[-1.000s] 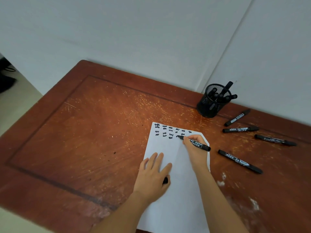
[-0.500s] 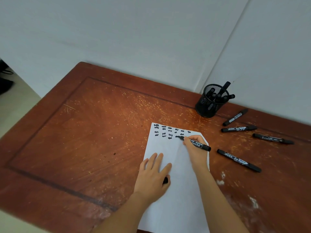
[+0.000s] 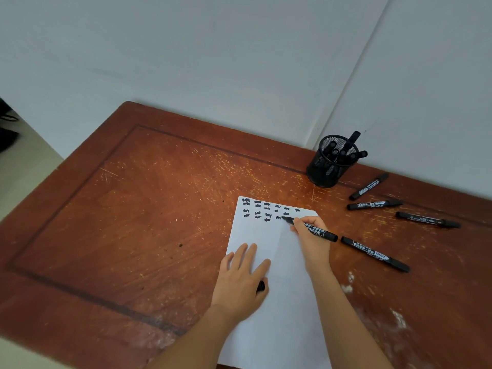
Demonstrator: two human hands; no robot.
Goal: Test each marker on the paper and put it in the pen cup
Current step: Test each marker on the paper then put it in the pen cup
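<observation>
The right hand (image 3: 310, 242) grips a black, white-labelled marker (image 3: 322, 233) with its tip touching the white paper sheet (image 3: 282, 315) beside rows of black scribbles (image 3: 266, 209), while the left hand (image 3: 239, 282) presses flat, fingers straight, on the paper's left edge.

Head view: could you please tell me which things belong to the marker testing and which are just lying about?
In the job: paper, marker in the right hand, black cap by the left hand, pen cup, four loose markers.
Lying about: dark things on the floor, white smears on the table.
</observation>
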